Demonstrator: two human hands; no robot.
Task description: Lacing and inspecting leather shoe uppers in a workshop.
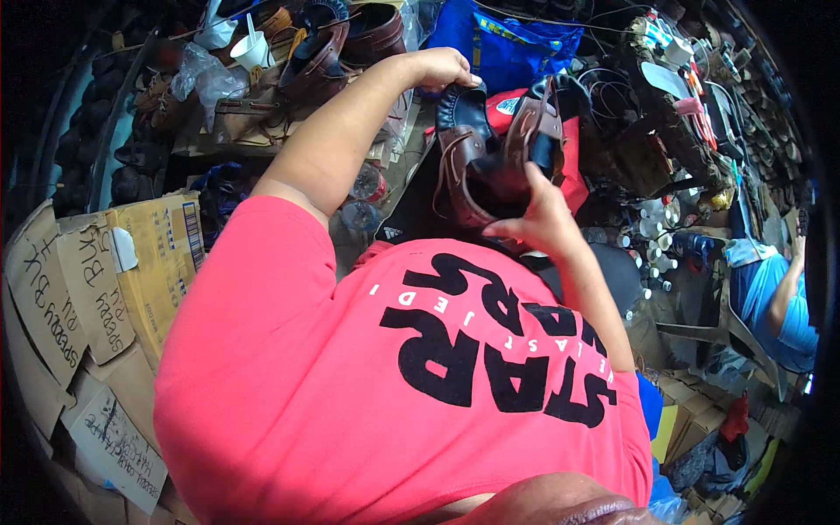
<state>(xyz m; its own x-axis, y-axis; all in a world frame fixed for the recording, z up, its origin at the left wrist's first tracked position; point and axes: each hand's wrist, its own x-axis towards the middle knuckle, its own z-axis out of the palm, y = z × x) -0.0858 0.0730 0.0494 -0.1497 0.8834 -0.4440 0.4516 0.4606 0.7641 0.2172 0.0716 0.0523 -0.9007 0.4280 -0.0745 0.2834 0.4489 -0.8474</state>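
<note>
A brown leather shoe upper (457, 179) with laces and a black gathered end lies in front of me, tilted. Just beyond that black end is my left hand (446, 68), its fingers pinched together; what they grip, if anything, is too small to make out. My right hand (549, 214) reaches over the near side of the upper, thumb and fingers spread apart. Part of the upper's near edge is hidden by this hand. Close on the right stands a second brown and black shoe piece (544, 122), against red fabric (570, 166).
More brown shoes (317, 61), a white cup (252, 52) and a clear plastic bag (214, 83) sit at the far left. Beyond the hands is a blue bag (503, 44). Cardboard boxes (149, 262) line the left. Small bottles (654, 236) and a person in blue (774, 302) are at right.
</note>
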